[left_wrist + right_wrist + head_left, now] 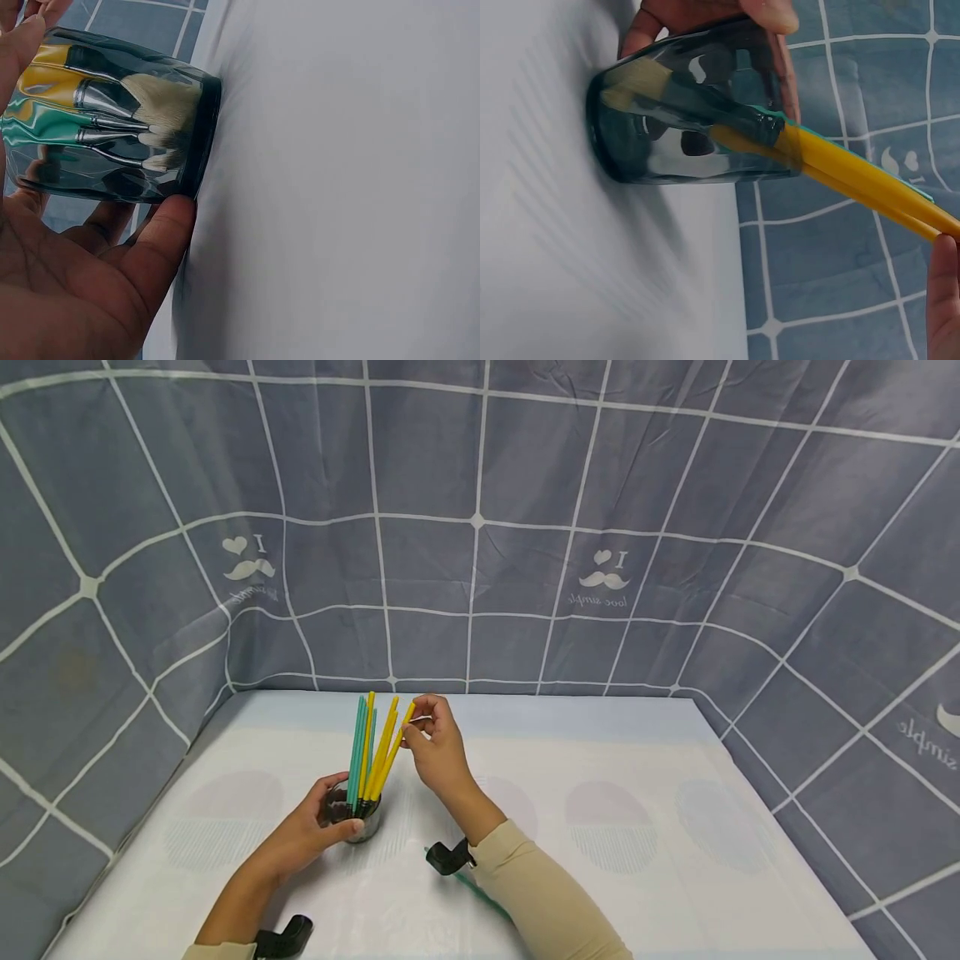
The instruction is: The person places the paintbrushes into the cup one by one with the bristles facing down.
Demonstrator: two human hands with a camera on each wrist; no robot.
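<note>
My left hand [300, 837] holds a dark see-through glass [367, 832] from its left side, thumb in front and fingers round the back. Several paintbrushes stand in it, bristles down, with teal handles [355, 756] on the left and yellow handles [383, 750] on the right. Through the glass wall the pale bristles [165, 105] rest near the base. My right hand [441, 756] pinches the upper end of the rightmost yellow paintbrush [397, 745], which leans to the right with its lower part inside the glass.
A thin green stick-like thing [480, 893] lies on the white table [675, 885], partly hidden under the right forearm. Black wrist cameras [447, 858] sit on both wrists. A grey curtain [525, 568] with white grid lines stands behind and at the sides.
</note>
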